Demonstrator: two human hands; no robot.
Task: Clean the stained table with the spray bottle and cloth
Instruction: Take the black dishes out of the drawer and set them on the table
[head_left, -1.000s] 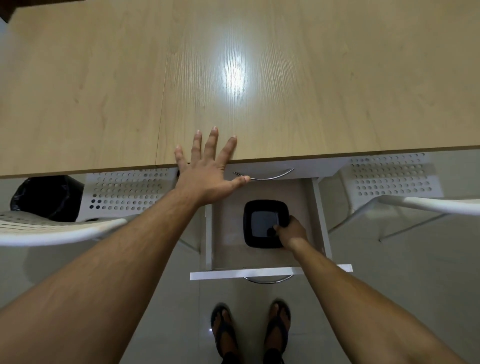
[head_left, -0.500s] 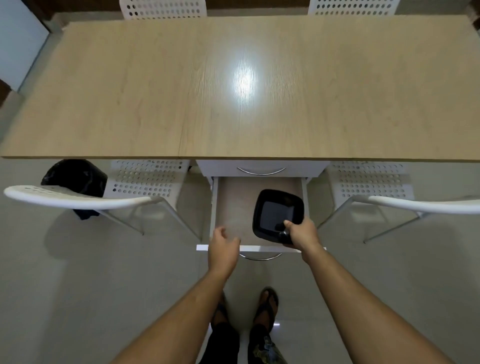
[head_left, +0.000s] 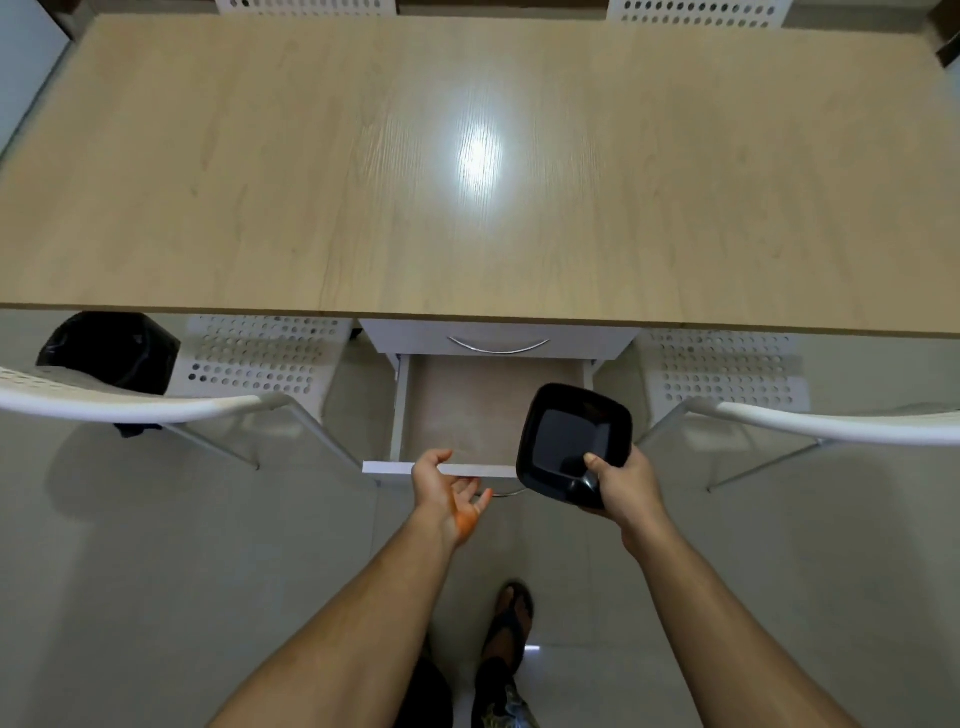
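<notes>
Black, glossy, probably light plastic, the dish (head_left: 574, 441) is hanging pinched at its near corner by the right hand (head_left: 621, 486); left hand (head_left: 445, 488), loosely spread, is touching the drawer front (head_left: 387, 467).

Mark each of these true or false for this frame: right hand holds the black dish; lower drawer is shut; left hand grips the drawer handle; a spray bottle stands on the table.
1. The right hand holds the black dish: true.
2. The lower drawer is shut: false, it is pulled out.
3. The left hand grips the drawer handle: false, it hovers open at the drawer front.
4. A spray bottle stands on the table: false, none is visible.
</notes>
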